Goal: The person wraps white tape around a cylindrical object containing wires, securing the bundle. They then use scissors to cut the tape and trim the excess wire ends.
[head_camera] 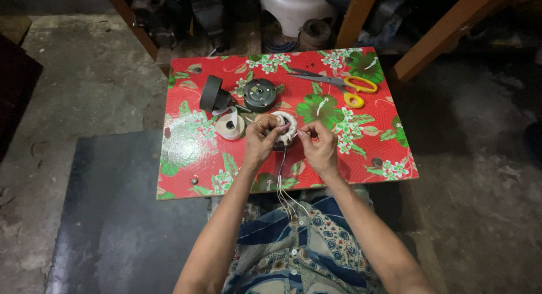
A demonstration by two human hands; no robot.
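A round motor winding wrapped in white tape [285,128] sits between both hands over a low red floral table [361,153]. My left hand [261,140] grips its left side with the fingers curled over the top. My right hand [319,145] pinches at its right edge, fingers closed on the winding or a thread there. Thin wires [282,184] trail from the winding down toward my lap.
On the table lie a white tape roll [231,124], a dark round motor cover [259,94], a black cap-shaped part [212,94] and yellow-handled scissors [344,83]. Wooden legs and dark machine parts stand behind the table. Concrete floor surrounds it.
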